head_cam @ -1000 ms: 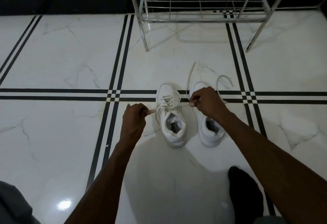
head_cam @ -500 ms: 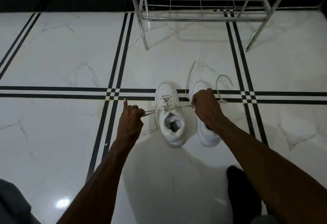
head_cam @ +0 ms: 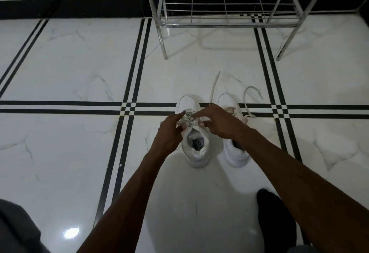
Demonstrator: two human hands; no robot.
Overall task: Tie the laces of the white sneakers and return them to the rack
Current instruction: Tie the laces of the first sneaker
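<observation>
Two white sneakers stand side by side on the floor, toes pointing away from me. Over the tongue of the left sneaker [head_cam: 196, 149] my left hand [head_cam: 169, 131] and my right hand [head_cam: 216, 122] meet, fingers pinching its laces [head_cam: 188, 122]. The right sneaker [head_cam: 234, 153] is partly covered by my right forearm, and its loose laces [head_cam: 249, 101] trail onto the floor. The metal shoe rack [head_cam: 225, 23] stands beyond the sneakers against the wall.
White marble floor tiles with black stripe bands [head_cam: 127, 109] surround the shoes. My dark-socked foot [head_cam: 275, 218] rests at the lower right, and grey clothing [head_cam: 14, 230] shows at the lower left. The rack's legs [head_cam: 164, 43] reach the floor just past the shoes.
Both hands have come together over the left sneaker's tongue; earlier they were spread apart, pulling its lace ends taut to either side.
</observation>
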